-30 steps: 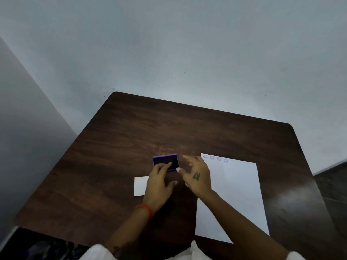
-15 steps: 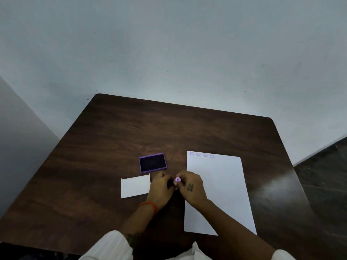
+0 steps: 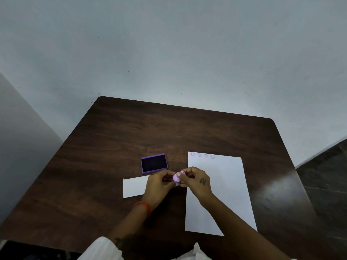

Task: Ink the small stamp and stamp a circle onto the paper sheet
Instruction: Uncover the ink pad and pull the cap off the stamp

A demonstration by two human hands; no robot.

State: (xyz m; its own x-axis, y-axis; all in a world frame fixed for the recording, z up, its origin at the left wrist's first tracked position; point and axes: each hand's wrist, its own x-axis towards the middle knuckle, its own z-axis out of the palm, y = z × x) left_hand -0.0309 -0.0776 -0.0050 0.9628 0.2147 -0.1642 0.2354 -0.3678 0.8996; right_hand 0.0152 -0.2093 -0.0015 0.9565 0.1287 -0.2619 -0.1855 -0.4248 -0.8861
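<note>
No words, brands or numbers that I can read

The only marks are four small purple stamped circles in a row along the far edge of the paper sheet, and whatever sits inside each ring is too small and faint for me to make out. The back of my right hand carries a small dark tattoo, but its shape is too blurred to say whether it is a letter, a numeral or a sign. The open ink pad, the small white card and the small stamp between my fingers show no lettering.
</note>
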